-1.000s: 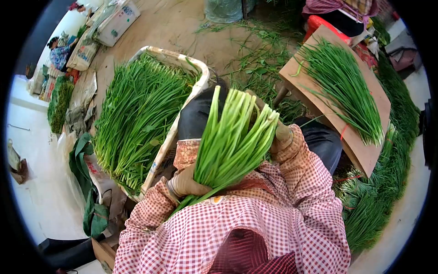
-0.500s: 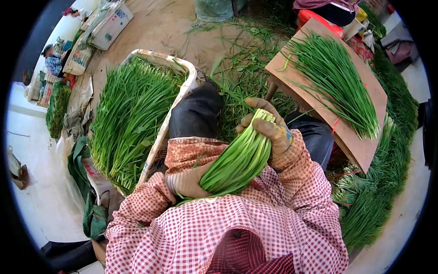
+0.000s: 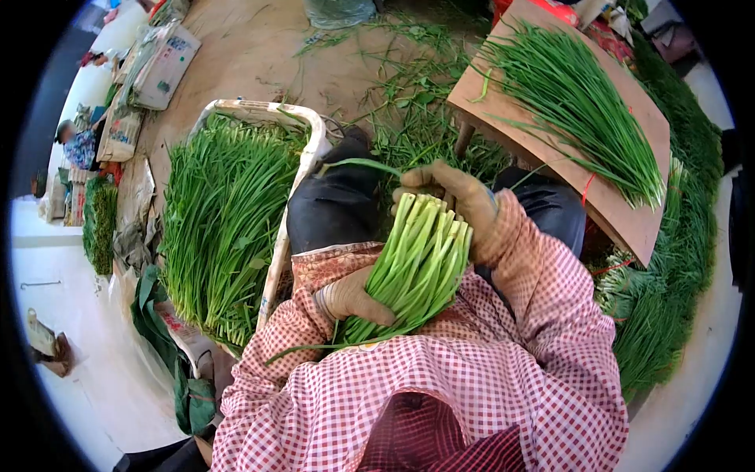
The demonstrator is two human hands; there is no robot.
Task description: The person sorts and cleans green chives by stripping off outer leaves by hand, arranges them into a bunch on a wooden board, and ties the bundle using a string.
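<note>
My left hand (image 3: 358,299) is closed around a bunch of green Chinese chives (image 3: 421,263), held in front of my chest. The pale cut ends of the bunch point up and away from me, and its leaves hang towards my checked shirt. Just past the cut ends, my right hand (image 3: 460,200), in a worn glove, has its fingers curled. A single loose chive leaf (image 3: 362,164) sticks out to the left from its fingertips. Its fingers are partly hidden, and I cannot tell whether they touch the bunch.
Left of my knee stands a white-framed crate (image 3: 314,130) packed with chives (image 3: 224,228). To the right, a wooden board (image 3: 487,110) bears another pile of chives (image 3: 578,102). More chives (image 3: 668,315) lie beyond it. Scattered leaves (image 3: 417,102) cover the floor. A person (image 3: 79,145) is far left.
My right hand has let go of the bunch's cut ends and now has a loose leaf at its fingertips. The bunch has tipped more upright in my left hand. The view has shifted slightly.
</note>
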